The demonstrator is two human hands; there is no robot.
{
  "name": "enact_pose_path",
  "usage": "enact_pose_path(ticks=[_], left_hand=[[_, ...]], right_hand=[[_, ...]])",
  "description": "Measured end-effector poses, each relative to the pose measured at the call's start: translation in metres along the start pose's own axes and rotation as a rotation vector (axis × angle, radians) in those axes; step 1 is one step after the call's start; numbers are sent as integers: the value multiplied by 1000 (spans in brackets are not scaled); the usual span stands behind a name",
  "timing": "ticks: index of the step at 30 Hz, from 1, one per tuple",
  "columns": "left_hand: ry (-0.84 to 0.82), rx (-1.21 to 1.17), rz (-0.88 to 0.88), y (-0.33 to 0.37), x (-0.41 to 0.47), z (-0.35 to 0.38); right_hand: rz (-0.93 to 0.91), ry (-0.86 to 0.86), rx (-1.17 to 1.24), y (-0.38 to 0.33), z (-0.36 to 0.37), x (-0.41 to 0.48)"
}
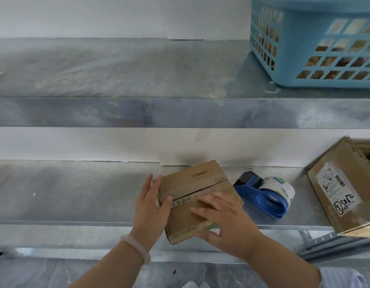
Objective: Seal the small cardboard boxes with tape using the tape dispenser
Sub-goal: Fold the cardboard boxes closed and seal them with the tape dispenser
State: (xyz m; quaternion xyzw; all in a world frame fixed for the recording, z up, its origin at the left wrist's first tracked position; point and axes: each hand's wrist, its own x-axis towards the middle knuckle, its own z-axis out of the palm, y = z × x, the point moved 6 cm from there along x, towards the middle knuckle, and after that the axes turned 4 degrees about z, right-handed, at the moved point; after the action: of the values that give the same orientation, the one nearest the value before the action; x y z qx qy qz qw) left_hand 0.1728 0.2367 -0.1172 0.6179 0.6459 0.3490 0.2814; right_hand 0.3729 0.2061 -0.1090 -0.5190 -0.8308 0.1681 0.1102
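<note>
On the lower shelf point(76, 194) of a metal rack, everything the job needs sits toward the right end. The upper shelf point(117, 69) carries only a blue basket point(304, 59) at its right end, which I leave alone.

The biggest item on the lower shelf is an open, labelled carton point(325, 169) at the right end, hanging over the front edge. The small cardboard box point(192, 179) lies between the back wall and the front edge, with its near corner poking past that edge. It is turned slightly, so the flap seam point(200, 191) runs across me, from left-front to right-back. I see no fresh tape over it.

The tape dispenser point(263, 196) lies just to the right of the box. Its black cutter head points back-left toward the box's far right corner, and its blue handle loop faces the front edge.

My left hand point(150, 206) braces the box's left side with straight fingers, the thumb laid on top by the seam. My right hand point(223, 217) is spread flat on the near flap and grips nothing.

The right hand is clearly nearer the dispenser, so I judge it should make the reach, a short one to the right, while the left hand keeps the flaps down. The tape would then run along the seam.
</note>
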Motion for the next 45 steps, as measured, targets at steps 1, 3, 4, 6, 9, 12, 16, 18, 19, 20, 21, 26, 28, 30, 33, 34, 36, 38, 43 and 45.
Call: enact_pose_path(ticks=[1,3,4,6,9,12,16,18,19,20,21,26,28,30,33,34,36,38,43,45], left_hand=[[-64,82,86,2,7,-3],[-308,205,204,5,17,-3],[-436,257,235,5,20,-2],[-597,404,305,5,18,-3],[-557,592,404,7,8,-5],[-355,587,393,13,-8,4],[-168,593,361,25,-26,23],[-85,581,291,30,-31,29],[-46,576,258,32,-33,31],[-19,577,236,35,-34,34],[-11,578,216,39,-35,36],[7,643,155,51,-40,46],[8,676,148,53,-45,48],[16,648,206,59,-48,49],[-23,518,492,93,-58,60],[-87,457,565,108,-61,67],[-244,290,548,136,-61,82],[-395,84,336,153,-55,100],[-486,-424,-91,169,-44,130],[-410,-538,-156,171,-44,131]], right_hand=[[-47,-33,13,4,3,0],[-128,-33,-14,14,4,1],[-146,-24,-42,19,3,3],[-118,-23,-108,31,-2,6],[-25,40,-97,44,-18,-1],[156,289,-32,71,-48,-22],[720,289,110,141,-71,-50],[861,165,331,163,-67,-58],[872,102,400,167,-63,-60],[865,32,414,167,-58,-62],[854,-22,393,166,-54,-64],[786,51,351,155,-51,-72],[764,90,362,150,-50,-75],[746,137,355,145,-49,-79],[722,195,305,137,-53,-87],[706,221,294,134,-55,-89],[631,323,290,125,-60,-94],[532,457,257,114,-67,-99],[325,687,138,80,-81,-105],[284,716,161,71,-82,-106]])
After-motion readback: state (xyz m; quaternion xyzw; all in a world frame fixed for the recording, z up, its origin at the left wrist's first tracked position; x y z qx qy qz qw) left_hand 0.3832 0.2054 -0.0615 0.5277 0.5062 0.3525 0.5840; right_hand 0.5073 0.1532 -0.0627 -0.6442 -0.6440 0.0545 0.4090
